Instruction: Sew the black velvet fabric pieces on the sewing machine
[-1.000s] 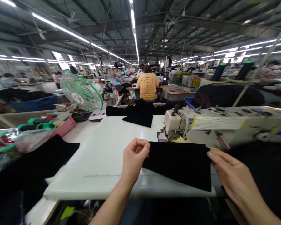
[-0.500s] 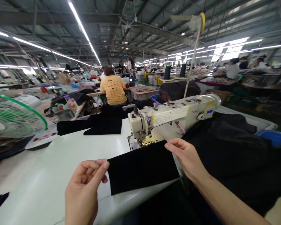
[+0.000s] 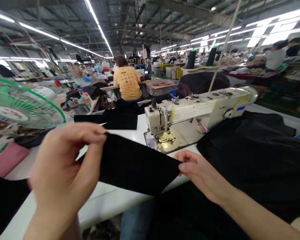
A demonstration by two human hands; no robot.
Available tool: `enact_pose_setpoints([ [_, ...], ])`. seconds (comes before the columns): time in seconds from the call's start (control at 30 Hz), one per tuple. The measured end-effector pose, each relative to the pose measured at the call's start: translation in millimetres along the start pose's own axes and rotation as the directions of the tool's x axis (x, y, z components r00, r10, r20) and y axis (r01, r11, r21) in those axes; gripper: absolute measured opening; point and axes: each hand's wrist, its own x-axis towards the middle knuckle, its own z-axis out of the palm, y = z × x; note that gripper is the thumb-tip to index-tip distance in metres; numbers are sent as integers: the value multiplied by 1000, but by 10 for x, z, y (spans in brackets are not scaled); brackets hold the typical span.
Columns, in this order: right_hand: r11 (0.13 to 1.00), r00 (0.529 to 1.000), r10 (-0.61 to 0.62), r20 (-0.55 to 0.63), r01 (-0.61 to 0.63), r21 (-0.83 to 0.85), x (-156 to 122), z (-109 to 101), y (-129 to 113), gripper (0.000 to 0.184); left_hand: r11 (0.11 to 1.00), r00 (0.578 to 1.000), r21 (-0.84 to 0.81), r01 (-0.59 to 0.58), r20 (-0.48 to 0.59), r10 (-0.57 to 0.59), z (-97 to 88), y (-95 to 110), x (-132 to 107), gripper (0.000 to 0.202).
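A black fabric piece (image 3: 137, 163) is stretched between my two hands above the front of the white table. My left hand (image 3: 67, 166) pinches its upper left corner, raised close to the camera. Lower down, my right hand (image 3: 197, 170) grips the right corner between thumb and fingers. The piece slants down from left to right. Just beyond it stands a sewing machine (image 3: 185, 115), its presser foot area (image 3: 165, 139) visible over a shiny plate. To the right of the machine a large black cloth (image 3: 250, 160) lies heaped.
More black fabric pieces (image 3: 122, 120) lie on the white table (image 3: 100, 200) behind my left hand. A green-rimmed fan (image 3: 25, 106) stands at the left, above a pink cloth (image 3: 8, 160). Thread cones (image 3: 191, 59) stand behind the machine. A person in a yellow shirt (image 3: 127, 83) sits further back.
My left hand has risen and come nearer the camera, lifting the fabric's left end. The right hand has dropped slightly, so the piece now slopes the other way. The view has shifted left and downward.
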Motion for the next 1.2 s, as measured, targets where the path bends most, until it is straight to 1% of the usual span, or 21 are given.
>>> enact_pose_setpoints([
  [0.03,999,999,42,19,-43,30,-29,41,61,22,980,979,102,-172,129,158,85,-56,159,8],
  [0.07,996,996,82,19,-82,41,-48,66,138,22,955,934,142,-260,287,211,208,-164,295,4],
  [0.1,993,993,115,-2,-115,23,-56,71,230,21,944,868,162,-289,460,187,363,-315,395,6],
  [0.13,990,990,134,-40,-136,-28,-53,55,333,20,949,794,175,-263,598,110,542,-498,449,9],
  [0.17,985,988,126,-88,-136,-109,-41,21,441,18,962,717,166,-217,696,41,733,-696,453,11],
  [0.2,972,988,85,-132,-111,-207,-22,-27,547,17,977,659,147,-155,752,-8,924,-894,411,13],
  [0.23,948,986,19,-163,-70,-310,-2,-85,645,17,981,636,141,-130,771,-26,1102,-1079,331,14],
  [0.27,912,984,-53,-172,-22,-409,17,-146,729,16,984,627,140,-113,778,-39,1259,-1240,226,15],
  [0.3,868,981,-115,-156,23,-497,31,-206,795,15,986,633,139,-91,772,-50,1386,-1371,110,16],
  [0.37,766,980,-187,-73,99,-635,37,-309,870,8,988,670,142,-62,740,-64,1549,-1542,-110,17],
  [0.43,655,979,-201,30,157,-739,18,-389,877,9,990,709,139,-34,701,-74,1608,-1617,-260,19],
  [0.5,529,964,-223,147,246,-812,-10,-459,842,14,992,736,129,-12,672,-79,1610,-1642,-331,19],
  [0.57,354,913,-256,317,394,-848,-29,-529,792,19,993,749,115,6,657,-81,1603,-1653,-351,19],
  [0.67,2,779,-253,573,593,-805,-16,-618,738,23,993,765,111,47,635,-107,1635,-1675,-336,18],
  [0.73,-174,726,-231,648,624,-762,20,-642,733,21,988,776,120,94,614,-149,1695,-1700,-306,18],
  [0.77,-224,712,-234,662,623,-750,42,-640,740,21,985,778,126,121,604,-173,1734,-1715,-285,19],
  [0.8,-252,704,-247,667,618,-745,65,-631,754,20,980,778,132,146,597,-196,1774,-1730,-260,19],
  [0.87,-256,700,-291,652,600,-758,105,-597,791,20,973,779,142,181,583,-230,1848,-1757,-209,21],
  [0.93,-223,702,-335,629,590,-776,133,-561,832,20,969,785,153,195,568,-248,1896,-1774,-166,23],
  [1.07,-143,703,-365,611,606,-783,152,-530,875,22,967,792,181,182,556,-253,1917,-1778,-129,24],
  [1.2,-127,692,-375,617,621,-773,141,-538,846,23,962,813,240,128,530,-240,1913,-1740,-122,22],
])
